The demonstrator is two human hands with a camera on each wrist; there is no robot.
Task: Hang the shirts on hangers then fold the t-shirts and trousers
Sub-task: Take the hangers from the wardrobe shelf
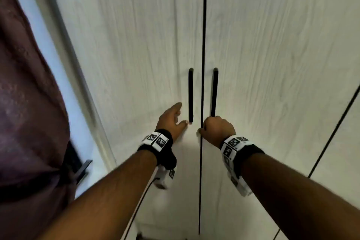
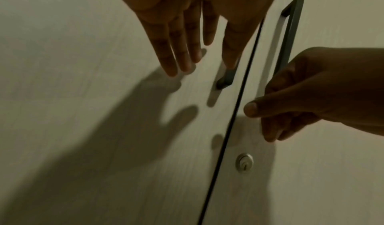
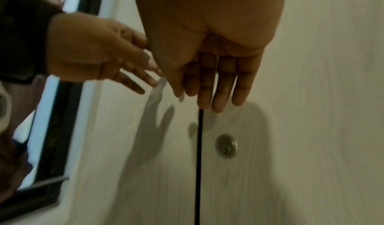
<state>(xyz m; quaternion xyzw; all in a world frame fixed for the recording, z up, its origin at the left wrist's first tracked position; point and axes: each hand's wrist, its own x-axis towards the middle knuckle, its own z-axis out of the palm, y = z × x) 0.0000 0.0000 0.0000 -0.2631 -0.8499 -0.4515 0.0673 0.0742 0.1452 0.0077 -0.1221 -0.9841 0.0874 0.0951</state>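
Wardrobe doors of pale wood-grain laminate [image 1: 136, 45] stand shut before us, a thin dark seam between the two leaves. We note the right hand [image 1: 218, 129] at about 5 o'clock from picture centre in the head view, fingers curled round the lower end of the right black bar handle [image 1: 214, 91]. The left hand [image 1: 171, 121] sits at about 7 o'clock, fingers straight and spread, holding nothing; its thumb lies just beside the foot of the left black bar handle [image 1: 190, 95], contact not certain. A round metal keyhole lock [image 2: 244, 162] sits below the handles on the right leaf.

We see no shirts, t-shirts, trousers or hangers; we judge they are behind the doors or elsewhere in the room.

Risks, in our judgement: the lock may be engaged, so a pull would meet a dead stop and the grip could slip off the thin bar. Should one leaf overlap the other, pulling them in the wrong order could bind them.

The right wrist view hides the gripped handle behind the palm. Motion blur softens the maroon fabric [image 1: 29, 103] at 9 o'clock; we cannot identify it.
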